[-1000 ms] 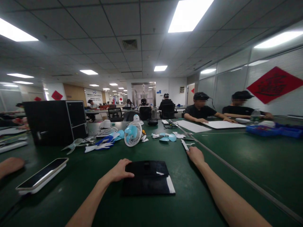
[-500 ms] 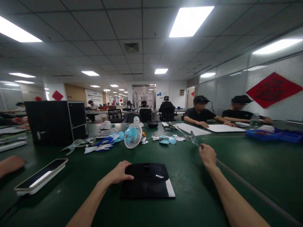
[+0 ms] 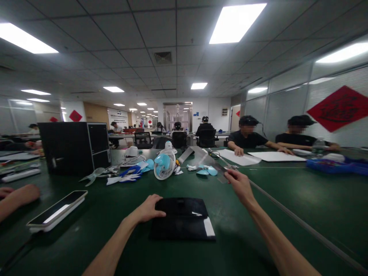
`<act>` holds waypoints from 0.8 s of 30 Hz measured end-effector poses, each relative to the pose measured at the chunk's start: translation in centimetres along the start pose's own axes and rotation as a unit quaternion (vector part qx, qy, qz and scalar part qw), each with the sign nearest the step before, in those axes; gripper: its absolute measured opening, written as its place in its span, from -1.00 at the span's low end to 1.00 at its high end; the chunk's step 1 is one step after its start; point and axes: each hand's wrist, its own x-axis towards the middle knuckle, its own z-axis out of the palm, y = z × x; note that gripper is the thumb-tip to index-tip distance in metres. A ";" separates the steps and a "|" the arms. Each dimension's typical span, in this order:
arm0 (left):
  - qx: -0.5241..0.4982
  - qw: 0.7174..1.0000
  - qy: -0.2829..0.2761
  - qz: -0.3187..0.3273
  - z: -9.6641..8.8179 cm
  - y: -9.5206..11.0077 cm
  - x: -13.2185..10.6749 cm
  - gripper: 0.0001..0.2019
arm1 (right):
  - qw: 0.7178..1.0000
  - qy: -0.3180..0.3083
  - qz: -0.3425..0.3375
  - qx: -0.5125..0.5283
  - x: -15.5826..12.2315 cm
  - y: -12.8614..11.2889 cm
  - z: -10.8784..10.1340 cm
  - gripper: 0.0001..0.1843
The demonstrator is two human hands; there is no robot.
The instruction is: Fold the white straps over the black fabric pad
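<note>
On the green table in front of me lies a flat black folder-like case (image 3: 181, 228) with a crease across it and a bright patch at its lower right. My left hand (image 3: 150, 209) grips its upper left edge, thumb on top. Raised to the right, my right hand (image 3: 238, 183) pinches the end of a clear, film-like plastic strip (image 3: 205, 156). The strip stretches away to the left, bent at its far end and smeared by motion. Behind it sit light-blue fan blades (image 3: 206, 170).
A small white fan (image 3: 165, 165) and gloves (image 3: 126, 176) lie beyond the case. A black computer tower (image 3: 69, 149) stands left, with a phone-like device (image 3: 59, 210) nearer. Co-workers sit far right by white sheets (image 3: 277, 156) and a blue tray (image 3: 324, 164).
My right hand has moved left, and the clear strip now spreads out to the left across the view. My left hand stays on the black case. The view has shifted slightly.
</note>
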 end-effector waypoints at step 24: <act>-0.244 0.937 0.231 0.094 -3.3 2.9 -1.0 -0.44 | 0.921 -0.361 0.049 0.140 -3.7 -2.8 3.3 -0.59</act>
